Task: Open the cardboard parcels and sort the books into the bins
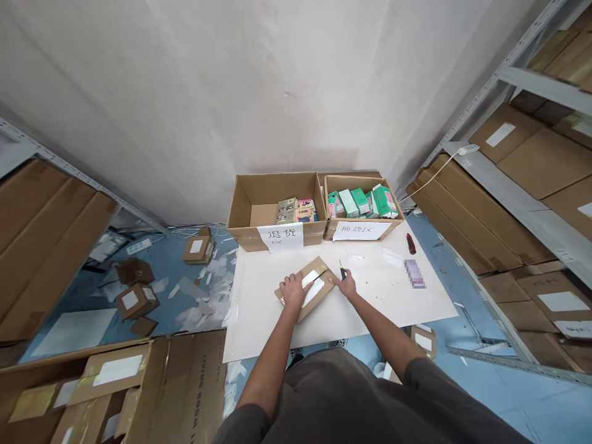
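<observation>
A small cardboard box (319, 296) with white labels and a dark line across its top lies tilted on the white table. My left hand (292, 288) grips its left side, with the fingers over the top. Just off the box's right edge, my right hand (346, 284) is closed around a utility knife (343, 271) with black and yellow parts. The knife's tip points away from me, and most of its handle is hidden in the hand.
Behind the work stand two open cartons with handwritten signs: the left carton (245, 237) holds several small boxes, the right carton (329, 231) green and pink ones. A red-and-black cutter (411, 243) lies at right near a blurred purple item (415, 274). Shelves flank the table (259, 333).
</observation>
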Demonstrator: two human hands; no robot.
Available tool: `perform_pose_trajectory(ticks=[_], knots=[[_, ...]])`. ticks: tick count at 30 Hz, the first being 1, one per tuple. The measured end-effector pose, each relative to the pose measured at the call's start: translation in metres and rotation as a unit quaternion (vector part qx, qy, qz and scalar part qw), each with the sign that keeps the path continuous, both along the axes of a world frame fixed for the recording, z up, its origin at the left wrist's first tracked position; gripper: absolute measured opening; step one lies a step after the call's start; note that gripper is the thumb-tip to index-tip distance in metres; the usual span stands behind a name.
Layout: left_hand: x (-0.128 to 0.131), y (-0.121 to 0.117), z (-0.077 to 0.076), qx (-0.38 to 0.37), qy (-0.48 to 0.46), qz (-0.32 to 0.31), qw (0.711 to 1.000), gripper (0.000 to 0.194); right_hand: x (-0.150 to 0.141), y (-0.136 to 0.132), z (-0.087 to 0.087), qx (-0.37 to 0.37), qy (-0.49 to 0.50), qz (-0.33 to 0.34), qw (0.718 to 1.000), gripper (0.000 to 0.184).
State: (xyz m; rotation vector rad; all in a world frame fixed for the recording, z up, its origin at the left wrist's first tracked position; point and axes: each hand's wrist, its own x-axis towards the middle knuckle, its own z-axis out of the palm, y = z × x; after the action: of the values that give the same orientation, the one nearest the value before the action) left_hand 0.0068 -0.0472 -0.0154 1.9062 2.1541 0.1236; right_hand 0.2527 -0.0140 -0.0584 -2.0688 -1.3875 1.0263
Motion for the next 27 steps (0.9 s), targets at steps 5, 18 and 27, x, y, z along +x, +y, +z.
perform_pose_trajectory(ticks=[5, 18, 27], knots=[[0.011, -0.027, 0.000, -0.079, -0.014, 0.064, 0.995, 0.063, -0.031, 0.064, 0.031, 0.012, -0.029, 0.030, 0.999, 0.072], [0.004, 0.000, 0.010, -0.035, -0.033, -0.513, 0.857, 0.108, 0.020, -0.097, 0.007, -0.019, -0.029, -0.066, 0.997, 0.085], [0.007, -0.009, 0.025, -0.043, -0.003, -0.420, 0.906, 0.092, 0.005, -0.059, 0.002, -0.048, -0.053, -0.049, 0.996, 0.083]])
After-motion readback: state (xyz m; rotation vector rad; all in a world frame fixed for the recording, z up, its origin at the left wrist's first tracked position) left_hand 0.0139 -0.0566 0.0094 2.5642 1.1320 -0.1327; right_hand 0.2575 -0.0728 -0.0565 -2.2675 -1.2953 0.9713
